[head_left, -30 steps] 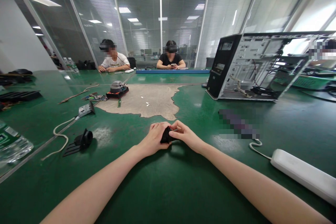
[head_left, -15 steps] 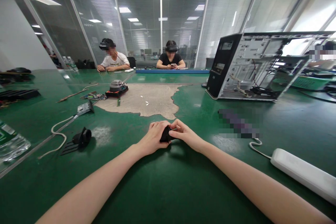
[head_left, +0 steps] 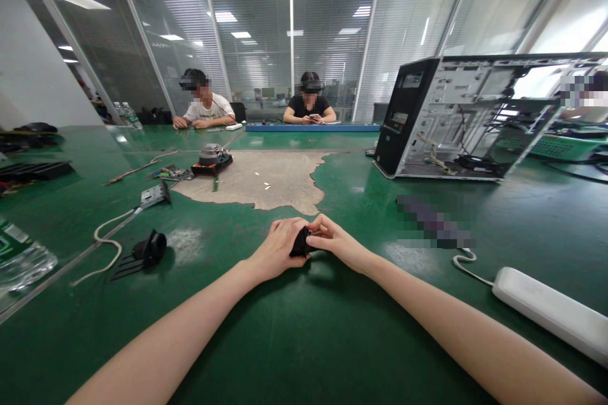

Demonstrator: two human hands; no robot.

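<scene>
Centrally held: a small black part (head_left: 298, 245) sat between the two hands, near the middle of the green surface (head_left: 285, 348).
Left hand (head_left: 280, 243): its fingers were curled over the part from the left, gripping it.
Right hand (head_left: 336, 242): its thumb and fingers were drawn narrow, holding the part's right side.
Left side: a black pronged piece (head_left: 152, 250) lay near a pale cable (head_left: 114, 252) and a metal bracket (head_left: 154, 194).
Right side: an open computer case (head_left: 409, 120) stood beyond a white oblong block (head_left: 546, 310).
Far edge: two people wearing headsets sat there, one in a white shirt (head_left: 202, 111), the other holding a phone (head_left: 315, 117).
</scene>
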